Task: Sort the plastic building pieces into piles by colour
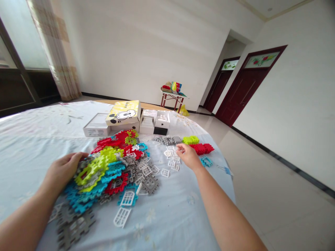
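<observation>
A heap of plastic interlocking building panels (99, 167) in lime, blue, red and grey lies on the table in front of me. My left hand (66, 169) is at the heap's left side, fingers curled in against grey and lime panels; its fingertips are partly hidden. To the right, my right hand (187, 155) is closed in a pinch over a group of small white window frames (171, 157). Whatever is between its fingertips is too small to make out. More white window frames, one a loose arched frame (122, 217), lie at the heap's near and right edges.
Beyond my right hand are sorted grey panels (170, 140), lime panels (191, 139), red panels (202, 149) and a blue panel (206, 161). Behind the heap stand a yellow cartoon box (124, 113), a white box (96, 124) and smaller boxes (162, 119). A patterned cloth (167, 209) covers the round table.
</observation>
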`<state>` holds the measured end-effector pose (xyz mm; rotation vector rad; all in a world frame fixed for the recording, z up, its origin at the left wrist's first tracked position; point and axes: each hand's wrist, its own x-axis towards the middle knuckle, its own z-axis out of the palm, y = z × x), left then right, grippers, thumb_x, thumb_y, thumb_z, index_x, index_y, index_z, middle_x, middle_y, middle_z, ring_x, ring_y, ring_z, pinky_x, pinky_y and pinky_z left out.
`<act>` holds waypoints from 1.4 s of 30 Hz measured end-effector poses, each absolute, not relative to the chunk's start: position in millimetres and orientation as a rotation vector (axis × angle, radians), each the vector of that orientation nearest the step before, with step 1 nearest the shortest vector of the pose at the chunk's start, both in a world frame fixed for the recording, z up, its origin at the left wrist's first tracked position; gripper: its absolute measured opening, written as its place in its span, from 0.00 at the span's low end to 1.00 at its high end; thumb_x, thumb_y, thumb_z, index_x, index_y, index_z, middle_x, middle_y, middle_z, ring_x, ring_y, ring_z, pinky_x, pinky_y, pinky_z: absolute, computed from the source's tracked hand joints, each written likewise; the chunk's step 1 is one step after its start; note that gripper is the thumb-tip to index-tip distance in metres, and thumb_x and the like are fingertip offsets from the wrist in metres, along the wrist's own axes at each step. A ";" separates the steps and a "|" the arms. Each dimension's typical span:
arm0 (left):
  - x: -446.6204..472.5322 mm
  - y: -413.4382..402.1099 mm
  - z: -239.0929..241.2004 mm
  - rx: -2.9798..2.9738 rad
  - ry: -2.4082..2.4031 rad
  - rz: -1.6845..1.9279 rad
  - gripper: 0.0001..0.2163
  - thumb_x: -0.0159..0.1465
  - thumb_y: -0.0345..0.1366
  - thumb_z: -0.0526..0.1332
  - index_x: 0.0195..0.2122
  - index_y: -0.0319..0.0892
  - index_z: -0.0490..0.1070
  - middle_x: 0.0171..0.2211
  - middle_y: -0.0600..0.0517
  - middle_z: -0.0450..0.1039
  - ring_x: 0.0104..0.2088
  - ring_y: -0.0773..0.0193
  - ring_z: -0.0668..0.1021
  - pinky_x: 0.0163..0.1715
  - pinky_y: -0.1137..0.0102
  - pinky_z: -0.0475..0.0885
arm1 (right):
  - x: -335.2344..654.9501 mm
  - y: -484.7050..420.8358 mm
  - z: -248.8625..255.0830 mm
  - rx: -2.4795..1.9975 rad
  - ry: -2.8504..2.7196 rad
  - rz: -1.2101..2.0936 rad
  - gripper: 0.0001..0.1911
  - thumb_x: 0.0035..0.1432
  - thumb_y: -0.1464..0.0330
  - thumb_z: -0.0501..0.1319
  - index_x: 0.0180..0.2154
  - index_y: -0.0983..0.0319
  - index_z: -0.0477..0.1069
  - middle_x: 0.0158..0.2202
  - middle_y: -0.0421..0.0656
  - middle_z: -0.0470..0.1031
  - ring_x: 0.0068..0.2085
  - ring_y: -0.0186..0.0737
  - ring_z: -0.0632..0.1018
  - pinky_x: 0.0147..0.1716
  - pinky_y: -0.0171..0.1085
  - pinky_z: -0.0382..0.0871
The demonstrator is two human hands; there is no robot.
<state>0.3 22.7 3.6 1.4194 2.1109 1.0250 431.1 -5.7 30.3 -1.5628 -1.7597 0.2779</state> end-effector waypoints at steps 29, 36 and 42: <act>4.0 12.2 3.1 1.522 1.987 1.089 0.24 0.50 0.53 0.49 0.38 0.43 0.74 0.33 0.45 0.78 0.37 0.53 0.76 0.34 0.63 0.65 | 389.1 -43.0 24.5 -1.401 -2.072 0.326 0.11 0.52 0.66 0.59 0.39 0.61 0.70 0.33 0.42 0.72 0.30 0.33 0.71 0.36 0.34 0.66; 5.5 16.9 10.3 1.423 2.112 0.997 0.21 0.53 0.48 0.51 0.38 0.41 0.75 0.31 0.51 0.77 0.31 0.59 0.75 0.28 0.70 0.67 | 350.7 -51.8 10.3 -1.333 -2.289 0.474 0.15 0.49 0.63 0.62 0.40 0.60 0.71 0.34 0.42 0.71 0.32 0.34 0.71 0.36 0.34 0.65; 6.9 15.0 11.3 1.394 2.102 1.008 0.20 0.54 0.46 0.52 0.39 0.41 0.75 0.30 0.52 0.76 0.30 0.61 0.75 0.27 0.72 0.67 | 350.9 -50.2 16.4 -1.233 -2.217 0.615 0.14 0.49 0.70 0.62 0.41 0.60 0.71 0.32 0.40 0.70 0.30 0.31 0.70 0.34 0.31 0.65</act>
